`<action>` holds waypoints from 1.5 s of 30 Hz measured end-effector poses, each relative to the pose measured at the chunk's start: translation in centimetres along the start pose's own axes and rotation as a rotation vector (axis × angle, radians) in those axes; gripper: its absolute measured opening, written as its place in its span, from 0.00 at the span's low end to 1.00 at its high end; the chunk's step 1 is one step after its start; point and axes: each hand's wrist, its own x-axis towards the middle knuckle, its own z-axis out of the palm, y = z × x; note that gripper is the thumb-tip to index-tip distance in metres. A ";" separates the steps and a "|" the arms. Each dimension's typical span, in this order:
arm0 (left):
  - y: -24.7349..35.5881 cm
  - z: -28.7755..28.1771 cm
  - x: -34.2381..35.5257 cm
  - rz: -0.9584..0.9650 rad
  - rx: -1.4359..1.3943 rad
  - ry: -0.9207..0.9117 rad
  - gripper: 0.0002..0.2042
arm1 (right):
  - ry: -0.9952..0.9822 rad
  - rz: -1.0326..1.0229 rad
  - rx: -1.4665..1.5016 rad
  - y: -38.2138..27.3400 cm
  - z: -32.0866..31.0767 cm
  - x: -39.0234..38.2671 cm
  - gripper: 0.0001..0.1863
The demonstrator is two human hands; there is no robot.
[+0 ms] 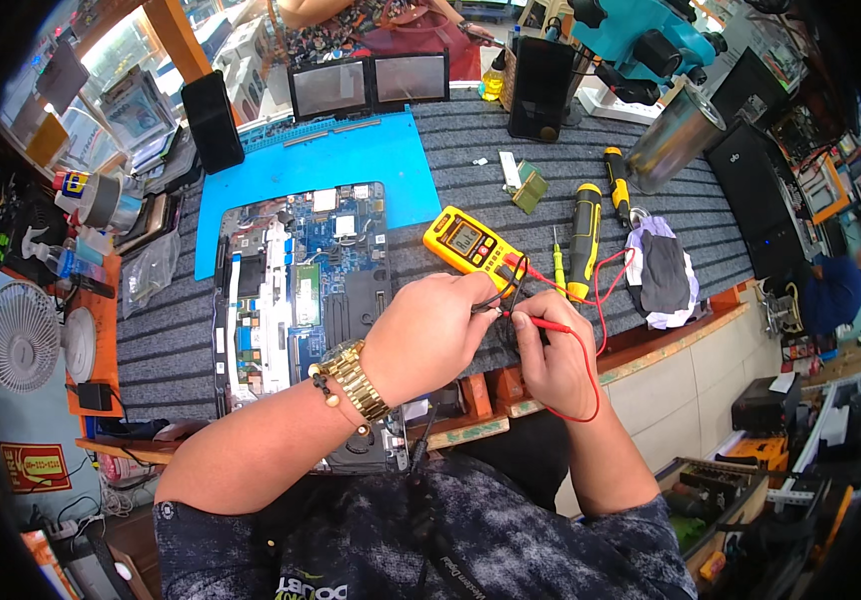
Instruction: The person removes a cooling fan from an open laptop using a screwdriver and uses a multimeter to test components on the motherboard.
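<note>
My left hand (434, 325), with a gold watch on the wrist, reaches across the board and pinches around a black lead (509, 280) beside the yellow multimeter (463, 240). My right hand (559, 370) grips the red probe (549, 324), its fingertips nearly meeting my left fingers. Whatever lies between the fingertips is too small to make out. An opened laptop chassis with a blue circuit board (341, 255) lies under my left arm, partly hidden, over a blue mat (311, 155). A large yellow-black screwdriver (584, 235) lies right of the meter.
The grey ribbed bench mat (461, 140) also holds a smaller screwdriver (616, 185), a steel canister (676, 135), cloths (663, 270) and phones (541, 90). A fan (26, 330) stands left, a teal microscope (646, 45) behind. Another person (839, 290) sits at the right.
</note>
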 end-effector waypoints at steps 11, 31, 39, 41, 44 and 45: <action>-0.1 0.0 0.0 0.000 -0.018 0.003 0.09 | 0.010 0.028 0.028 -0.1 -0.1 -0.2 0.04; -0.3 0.1 -0.1 0.000 0.017 -0.006 0.08 | -0.012 -0.077 -0.097 -0.2 0.2 0.0 0.09; -0.2 0.1 -0.1 0.001 0.007 0.001 0.08 | -0.020 -0.082 -0.105 -0.2 0.2 0.0 0.09; -0.2 0.1 -0.1 -0.002 0.002 0.005 0.08 | -0.022 -0.080 -0.090 -0.2 0.1 0.0 0.09; -0.2 0.1 -0.1 -0.014 -0.003 -0.003 0.08 | -0.019 -0.081 -0.086 -0.2 0.1 0.1 0.09; -0.2 0.1 -0.1 -0.010 -0.002 -0.002 0.08 | -0.019 -0.088 -0.100 -0.2 0.1 0.1 0.09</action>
